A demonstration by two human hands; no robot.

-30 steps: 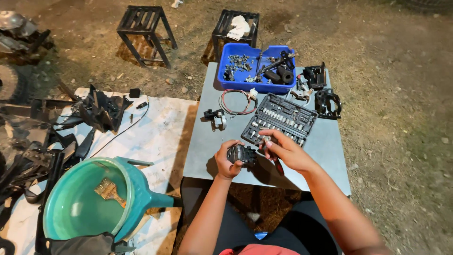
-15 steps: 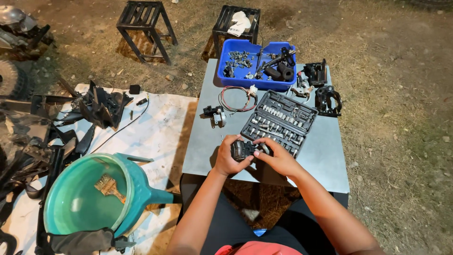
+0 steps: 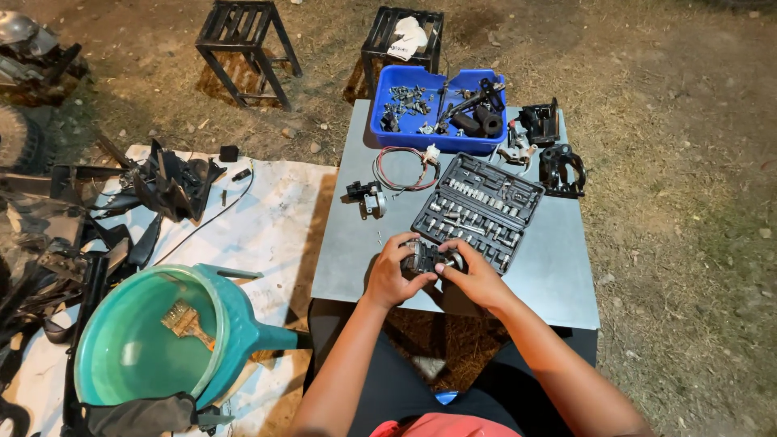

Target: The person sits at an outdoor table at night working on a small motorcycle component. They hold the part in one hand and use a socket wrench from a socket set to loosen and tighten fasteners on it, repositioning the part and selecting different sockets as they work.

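- Grey sheet-metal desk (image 3: 558, 275) stands on bare, dry ground, and both hands work at its near edge.
- Left hand (image 3: 390, 275) and right hand (image 3: 479, 277) meet around a small black mechanical part (image 3: 426, 257), which sits just above the desk, close to the near edge.
- Fingers (image 3: 405, 243) of the left hand are curled over the part from its left side and hold it; those of the right hand are bent against its right side, gripping it too.
- Just beyond the part, touching distance from the fingertips, lies an open black socket set (image 3: 477, 209), set at a slant.
- Further back a blue plastic tray (image 3: 421, 137) holds bolts and dark pieces.
- Between tray and socket set lies a coil of red wire (image 3: 396, 174); left of it sits a small black switch block (image 3: 366, 196).
- Two black brackets (image 3: 560, 168) rest at the far right of the desk.
- On the ground to the left lies a white cloth (image 3: 267, 226) carrying black plastic panels (image 3: 166, 182).
- Nearer the person, a teal basin (image 3: 137, 344) contains a paintbrush (image 3: 184, 321).
- Two black metal stands (image 3: 243, 44) stand beyond the desk.
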